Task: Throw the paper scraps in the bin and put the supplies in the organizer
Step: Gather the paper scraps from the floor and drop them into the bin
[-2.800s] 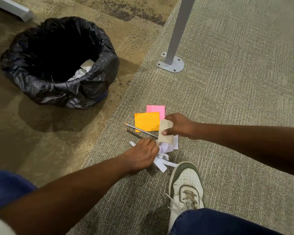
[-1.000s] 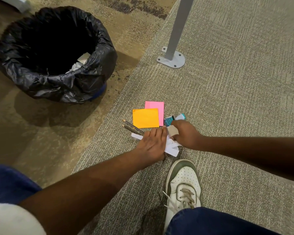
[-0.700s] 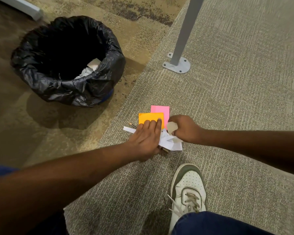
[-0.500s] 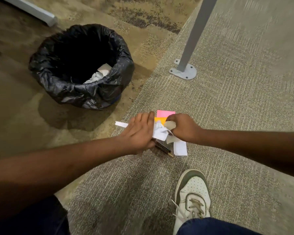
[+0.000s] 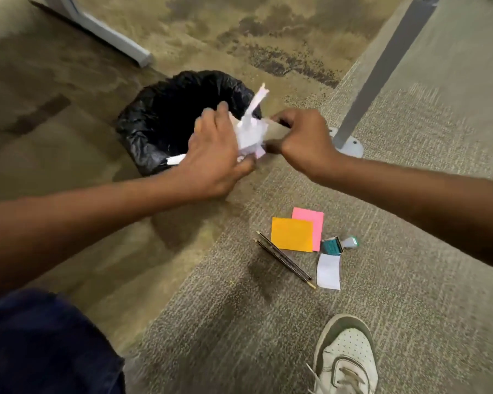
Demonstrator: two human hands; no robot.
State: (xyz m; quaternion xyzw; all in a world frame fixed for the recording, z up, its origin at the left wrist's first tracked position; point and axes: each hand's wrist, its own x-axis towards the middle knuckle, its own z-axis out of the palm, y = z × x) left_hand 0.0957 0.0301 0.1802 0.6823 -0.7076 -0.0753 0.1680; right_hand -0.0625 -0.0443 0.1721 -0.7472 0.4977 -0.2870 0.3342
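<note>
A bunch of white and tan paper scraps (image 5: 251,132) is held between my left hand (image 5: 214,157) and my right hand (image 5: 302,143), lifted off the floor at the near rim of the bin (image 5: 154,118), which has a black liner. On the carpet below lie an orange sticky pad (image 5: 291,233), a pink sticky pad (image 5: 310,220), two pencils (image 5: 282,258), a teal stamp (image 5: 339,245) and one white paper scrap (image 5: 328,271). No organizer is in view.
A grey table leg with a round foot plate (image 5: 350,143) stands just right of my hands. Another grey furniture foot (image 5: 108,32) lies at the back left. My white shoe (image 5: 345,356) rests on the carpet at the lower right.
Both hands gathered the scraps on the carpet, then lifted the bunch up and left to the bin's rim. The pads, pencils, stamp and one white scrap stayed on the floor.
</note>
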